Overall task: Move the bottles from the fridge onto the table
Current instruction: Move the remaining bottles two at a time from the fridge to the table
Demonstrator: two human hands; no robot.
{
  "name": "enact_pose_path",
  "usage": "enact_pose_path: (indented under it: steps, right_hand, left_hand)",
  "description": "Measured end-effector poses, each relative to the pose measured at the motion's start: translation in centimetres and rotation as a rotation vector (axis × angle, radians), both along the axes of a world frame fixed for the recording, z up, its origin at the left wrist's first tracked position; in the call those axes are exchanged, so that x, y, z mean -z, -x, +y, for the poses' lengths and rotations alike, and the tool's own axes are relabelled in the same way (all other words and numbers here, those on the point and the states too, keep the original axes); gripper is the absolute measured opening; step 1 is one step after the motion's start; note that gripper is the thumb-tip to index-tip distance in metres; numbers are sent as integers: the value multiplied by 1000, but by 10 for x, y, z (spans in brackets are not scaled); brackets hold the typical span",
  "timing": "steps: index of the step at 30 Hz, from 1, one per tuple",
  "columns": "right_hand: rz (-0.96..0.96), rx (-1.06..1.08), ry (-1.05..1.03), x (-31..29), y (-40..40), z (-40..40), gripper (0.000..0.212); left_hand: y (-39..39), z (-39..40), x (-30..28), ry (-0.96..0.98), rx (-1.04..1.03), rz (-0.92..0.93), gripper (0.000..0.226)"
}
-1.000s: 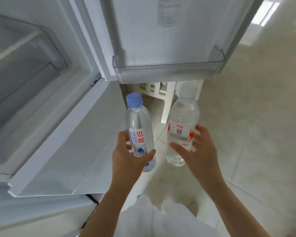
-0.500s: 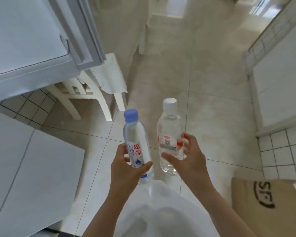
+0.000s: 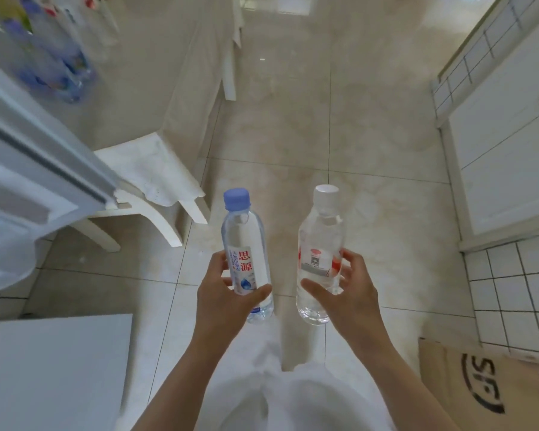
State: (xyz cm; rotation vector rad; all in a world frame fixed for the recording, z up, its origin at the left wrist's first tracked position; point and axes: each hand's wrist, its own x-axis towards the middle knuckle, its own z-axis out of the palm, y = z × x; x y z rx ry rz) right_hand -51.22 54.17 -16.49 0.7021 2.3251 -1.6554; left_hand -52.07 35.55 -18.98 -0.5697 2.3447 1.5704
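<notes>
My left hand [image 3: 221, 293] grips a clear water bottle with a blue cap [image 3: 243, 244] and a white label with red characters, held upright over the tiled floor. My right hand [image 3: 352, 290] grips a second clear bottle with a white cap [image 3: 319, 244] and a red and white label, also upright, a short gap to the right of the first. At the upper left stands the table [image 3: 131, 98] under a cream cloth, with several blurred bottles [image 3: 44, 57] on it. The fridge door [image 3: 35, 169] juts in at the left edge.
A white chair [image 3: 150, 178] with a cloth on its seat stands by the table, left of the bottles. White cabinets [image 3: 504, 144] and a tiled wall [image 3: 517, 293] line the right. A cardboard box [image 3: 486, 387] lies at the lower right. A white surface [image 3: 56, 368] fills the lower left.
The view has swung away from the open fridge towards the room; the table with bottles has come into sight at the upper left. Both hands keep their bottles, now held slightly further apart.
</notes>
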Motion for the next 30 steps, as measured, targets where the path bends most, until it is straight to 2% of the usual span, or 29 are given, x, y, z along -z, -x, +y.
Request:
enact_pose_path:
  steps: [6, 16, 30]
  right_hand:
    - [1, 19, -12, -4, 111, 1, 63]
    - [-20, -21, -7, -9, 262, 15, 67]
    - [50, -450, -37, -18, 520, 67, 65]
  left_hand:
    - [118, 3, -11, -11, 44, 13, 67]
    - [261, 34, -12, 49, 24, 45, 68]
    - [442, 87, -8, 95, -356, 55, 68]
